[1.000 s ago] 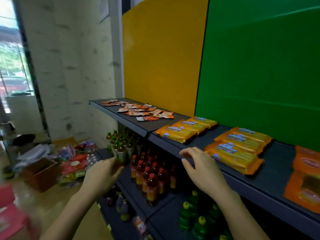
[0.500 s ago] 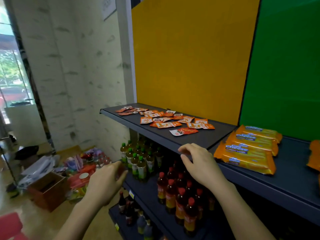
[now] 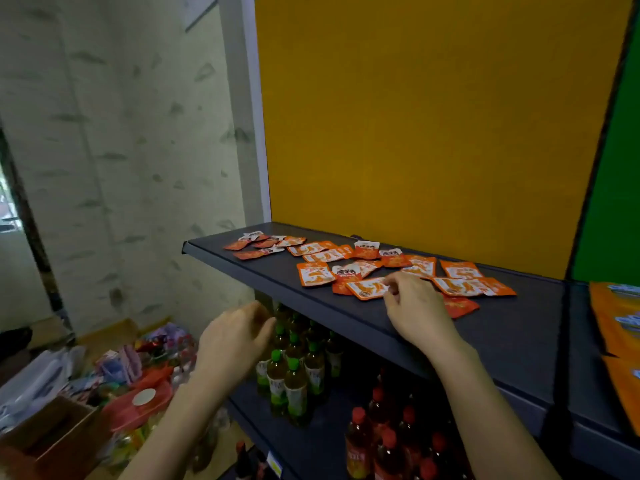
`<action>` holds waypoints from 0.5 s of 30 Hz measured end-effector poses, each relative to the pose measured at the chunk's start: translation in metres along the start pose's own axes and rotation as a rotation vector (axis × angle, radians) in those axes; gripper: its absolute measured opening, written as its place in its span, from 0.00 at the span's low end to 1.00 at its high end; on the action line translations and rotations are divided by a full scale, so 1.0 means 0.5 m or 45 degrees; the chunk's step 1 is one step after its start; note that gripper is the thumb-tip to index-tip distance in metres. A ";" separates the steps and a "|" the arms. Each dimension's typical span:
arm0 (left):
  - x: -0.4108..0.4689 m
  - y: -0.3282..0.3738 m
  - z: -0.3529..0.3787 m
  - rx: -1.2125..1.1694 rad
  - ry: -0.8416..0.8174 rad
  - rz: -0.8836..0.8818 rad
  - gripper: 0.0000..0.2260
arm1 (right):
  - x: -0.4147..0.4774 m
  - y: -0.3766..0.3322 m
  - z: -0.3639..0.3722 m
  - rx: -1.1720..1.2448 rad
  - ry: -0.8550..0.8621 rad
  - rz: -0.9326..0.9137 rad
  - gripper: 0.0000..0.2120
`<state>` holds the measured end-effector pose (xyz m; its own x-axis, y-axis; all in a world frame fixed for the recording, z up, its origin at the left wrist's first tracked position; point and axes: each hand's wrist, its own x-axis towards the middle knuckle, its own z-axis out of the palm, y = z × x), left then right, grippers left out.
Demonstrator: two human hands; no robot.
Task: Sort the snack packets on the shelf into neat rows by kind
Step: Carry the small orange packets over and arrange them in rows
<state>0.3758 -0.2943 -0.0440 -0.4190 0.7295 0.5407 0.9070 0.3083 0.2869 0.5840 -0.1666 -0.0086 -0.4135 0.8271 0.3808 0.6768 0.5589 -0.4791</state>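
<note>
Several small orange and red snack packets lie scattered on the dark shelf, in front of a yellow back panel. My right hand is over the shelf's front part and its fingertips pinch the edge of one orange packet. A red packet lies just right of that hand. My left hand hovers below and in front of the shelf's edge, fingers loosely curled, holding nothing.
Large orange biscuit packs lie on the shelf at the far right. Green-capped bottles and red-capped bottles fill the lower shelf. A cardboard box and bags of goods sit on the floor at left.
The view has swung left toward the small packets. My right hand has moved from the shelf's front edge up onto the shelf and taken hold of an orange packet. My left hand has risen slightly.
</note>
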 end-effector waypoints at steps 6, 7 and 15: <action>0.168 -0.024 0.079 -0.105 0.024 0.054 0.14 | 0.117 -0.001 0.050 -0.292 -0.097 0.203 0.15; 0.189 -0.025 0.094 -0.130 0.019 0.046 0.15 | 0.127 -0.002 0.056 -0.318 -0.111 0.232 0.16; 0.332 0.017 0.188 0.033 -0.317 -0.066 0.35 | 0.177 -0.015 0.089 -0.464 -0.154 0.408 0.23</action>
<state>0.3178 -0.1135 -0.0262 -0.4444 0.8392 0.3134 0.8867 0.3623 0.2873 0.5155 -0.0948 -0.0064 -0.2031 0.9669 0.1546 0.9412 0.2363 -0.2415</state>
